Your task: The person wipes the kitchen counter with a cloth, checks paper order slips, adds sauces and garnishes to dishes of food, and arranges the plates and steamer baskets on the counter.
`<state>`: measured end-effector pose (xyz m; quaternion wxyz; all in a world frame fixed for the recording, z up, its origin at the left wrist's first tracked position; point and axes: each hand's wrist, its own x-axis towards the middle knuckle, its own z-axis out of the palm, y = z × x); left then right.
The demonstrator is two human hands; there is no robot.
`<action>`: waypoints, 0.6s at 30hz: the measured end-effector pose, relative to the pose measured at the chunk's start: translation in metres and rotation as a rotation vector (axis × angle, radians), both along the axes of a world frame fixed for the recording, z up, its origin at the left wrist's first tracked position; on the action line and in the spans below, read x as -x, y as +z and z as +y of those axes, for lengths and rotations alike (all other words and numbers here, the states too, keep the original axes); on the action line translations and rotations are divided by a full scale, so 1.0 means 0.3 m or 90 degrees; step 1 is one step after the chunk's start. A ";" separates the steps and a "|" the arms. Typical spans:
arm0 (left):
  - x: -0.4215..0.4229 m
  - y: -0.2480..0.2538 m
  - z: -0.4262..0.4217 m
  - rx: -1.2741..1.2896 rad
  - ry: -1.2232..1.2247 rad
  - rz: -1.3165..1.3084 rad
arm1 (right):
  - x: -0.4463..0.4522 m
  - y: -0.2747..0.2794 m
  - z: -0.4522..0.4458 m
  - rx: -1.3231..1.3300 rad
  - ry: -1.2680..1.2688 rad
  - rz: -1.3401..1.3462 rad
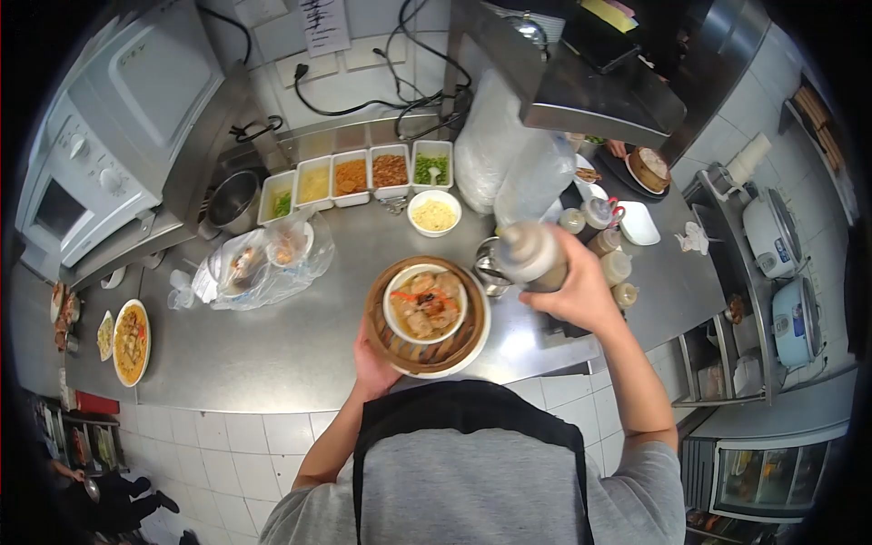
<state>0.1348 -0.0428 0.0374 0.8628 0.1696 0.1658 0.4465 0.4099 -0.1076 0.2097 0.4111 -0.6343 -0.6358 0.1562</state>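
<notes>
In my right hand [586, 289] is a squeeze bottle [530, 259] with brownish contents, raised above the counter and slightly blurred. My left hand [372, 363] is closed on the near left edge of a bamboo steamer [382, 350], which rests on a white plate [484, 327] at the counter's front edge. Inside the steamer sits a white bowl [391, 313] of dumpling-like pieces [440, 313] in broth, topped with red strips. A metal container [490, 272] stands just right of the steamer, partly behind the bottle. The left fingers are mostly hidden under the steamer and plate.
White tubs of toppings [351, 177] line the back, near a bowl of shredded yellow food [434, 213]. Bagged food [259, 259] and a noodle dish [133, 343] lie left. More squeeze bottles [616, 268] stand right. A metal shelf [599, 118] overhangs the back right.
</notes>
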 end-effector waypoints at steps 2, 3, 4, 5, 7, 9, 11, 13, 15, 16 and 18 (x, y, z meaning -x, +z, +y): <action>0.021 -0.004 -0.023 0.030 0.010 0.021 | -0.076 0.079 -0.052 -0.014 -0.043 0.150; 0.052 -0.022 -0.030 0.078 0.003 0.007 | -0.137 0.097 -0.077 -0.040 -0.052 0.221; 0.097 -0.058 -0.040 0.075 0.027 0.018 | -0.164 0.150 -0.108 -0.062 -0.065 0.307; 0.124 -0.086 -0.046 0.074 0.054 0.031 | -0.232 0.161 -0.122 -0.091 -0.087 0.315; 0.140 0.012 -0.079 0.188 0.145 0.073 | -0.349 0.189 -0.130 -0.161 -0.171 0.271; 0.198 0.000 -0.098 0.176 0.204 0.071 | -0.469 0.171 -0.089 -0.249 -0.261 0.156; 0.259 -0.046 -0.126 0.152 0.259 0.056 | -0.580 0.122 -0.019 -0.285 -0.347 0.026; 0.308 -0.089 -0.158 0.125 0.304 0.047 | -0.687 0.045 0.059 -0.310 -0.308 0.063; 0.360 -0.150 -0.188 0.095 0.345 0.031 | -0.727 -0.038 0.168 -0.340 -0.271 0.095; 0.384 -0.183 -0.202 0.067 0.396 0.075 | -0.740 -0.077 0.216 -0.351 -0.224 0.157; 0.376 -0.179 -0.241 0.016 0.384 0.079 | -0.767 -0.107 0.275 -0.347 -0.164 0.298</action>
